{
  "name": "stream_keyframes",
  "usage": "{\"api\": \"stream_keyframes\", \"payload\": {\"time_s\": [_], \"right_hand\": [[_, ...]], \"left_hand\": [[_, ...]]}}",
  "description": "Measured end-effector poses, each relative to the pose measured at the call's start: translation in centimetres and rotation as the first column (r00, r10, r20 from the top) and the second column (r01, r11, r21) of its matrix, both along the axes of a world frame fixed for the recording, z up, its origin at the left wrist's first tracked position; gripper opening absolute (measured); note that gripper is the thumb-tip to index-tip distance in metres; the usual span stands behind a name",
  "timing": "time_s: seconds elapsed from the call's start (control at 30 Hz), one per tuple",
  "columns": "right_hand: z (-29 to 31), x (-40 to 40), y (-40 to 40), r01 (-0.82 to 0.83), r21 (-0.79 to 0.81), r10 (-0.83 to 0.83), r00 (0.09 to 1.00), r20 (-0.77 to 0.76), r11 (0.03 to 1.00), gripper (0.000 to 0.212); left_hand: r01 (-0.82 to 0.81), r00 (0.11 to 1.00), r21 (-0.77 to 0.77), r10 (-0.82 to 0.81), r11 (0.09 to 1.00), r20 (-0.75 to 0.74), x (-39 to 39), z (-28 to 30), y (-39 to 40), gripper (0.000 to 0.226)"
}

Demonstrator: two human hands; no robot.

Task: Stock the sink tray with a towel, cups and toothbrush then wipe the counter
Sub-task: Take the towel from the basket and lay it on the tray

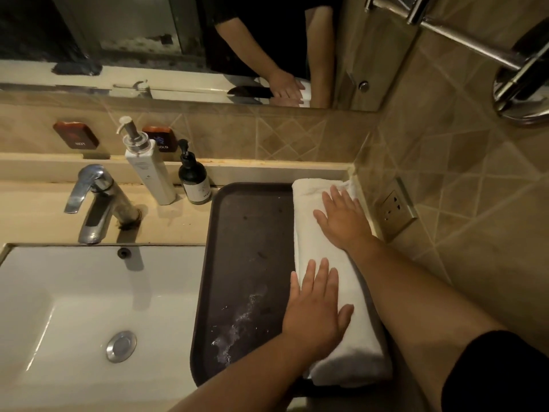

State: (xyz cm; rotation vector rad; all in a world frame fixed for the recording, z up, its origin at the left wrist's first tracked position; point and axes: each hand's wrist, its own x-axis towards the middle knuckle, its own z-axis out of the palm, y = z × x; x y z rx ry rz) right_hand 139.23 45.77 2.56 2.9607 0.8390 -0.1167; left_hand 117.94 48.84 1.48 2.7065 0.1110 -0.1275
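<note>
The folded white towel (329, 263) already lies along the right side of the dark tray (249, 263), which sits on the bench (35, 209) right of the sink (74, 307). Both hands press flat on it, fingers spread, gripping nothing: the left hand (315, 310) near, the right hand (341, 218) far. I see no cups or toothbrush yet, and a pale smear shows on the tray; stocking those and wiping look still to come.

Beige counter (35, 209): dark tray (246, 263) at right, white pump bottle (150, 173) and dark pump bottle (194, 181) far, faucet (98, 203) left, behind inset sink (74, 292).
</note>
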Motion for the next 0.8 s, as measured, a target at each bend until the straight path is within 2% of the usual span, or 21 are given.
{"api": "stream_keyframes", "payload": {"time_s": [0.1, 0.17, 0.23, 0.3, 0.37, 0.43, 0.5, 0.53, 0.7, 0.8], "right_hand": [[2.0, -0.8, 0.2, 0.022, -0.013, -0.022, 1.0, 0.011, 1.0, 0.072], [3.6, -1.3, 0.2, 0.021, 0.016, -0.022, 1.0, 0.019, 1.0, 0.063], [6.2, -1.5, 0.3, 0.004, 0.047, 0.001, 0.995, -0.103, 0.999, 0.054], [9.8, -1.4, 0.8, -0.028, 0.006, 0.028, 0.968, -0.248, 1.0, 0.048], [13.5, -2.0, 1.3, -0.08, -0.028, 0.07, 0.96, -0.271, 0.996, 0.044], [15.7, -3.6, 1.0, -0.119, -0.009, 0.114, 0.968, -0.225, 0.993, 0.044], [15.7, -6.4, 0.0, -0.106, 0.026, 0.109, 0.97, -0.218, 0.994, 0.045], [15.1, -8.0, -0.6, -0.079, 0.043, 0.087, 0.969, -0.231, 0.996, 0.046], [11.9, -15.7, -2.9, 0.028, 0.079, -0.006, 0.964, -0.265, 0.996, 0.054], [10.3, -20.7, -3.5, 0.085, 0.087, -0.065, 0.974, -0.215, 0.993, 0.058]], "left_hand": [[-0.014, 1.0, -0.017, 0.014, 1.0, -0.026, -0.1, 2.3, 2.1, 0.069], [-0.035, 0.999, 0.043, 0.037, 0.998, -0.04, 0.4, 4.5, 4.3, 0.058], [-0.047, 0.995, 0.092, 0.056, 0.995, -0.088, 1.0, 7.0, 6.6, 0.047], [-0.072, 0.989, 0.076, 0.081, 0.994, -0.121, 1.5, 9.4, 8.6, 0.043], [-0.126, 0.987, 0.049, 0.13, 0.991, -0.09, 1.9, 11.3, 10.1, 0.043], [-0.164, 0.986, 0.067, 0.165, 0.984, -0.013, 1.7, 12.5, 11.3, 0.034], [-0.183, 0.983, 0.105, 0.181, 0.978, 0.032, 0.9, 13.0, 12.0, 0.016], [-0.187, 0.982, 0.119, 0.184, 0.975, 0.031, 0.2, 13.0, 12.2, 0.015], [-0.09, 0.995, 0.174, 0.096, 0.981, -0.024, -3.6, 10.6, 12.7, 0.022], [-0.02, 1.0, 0.262, 0.015, 0.965, 0.019, -6.1, 8.9, 13.3, 0.042]]}}
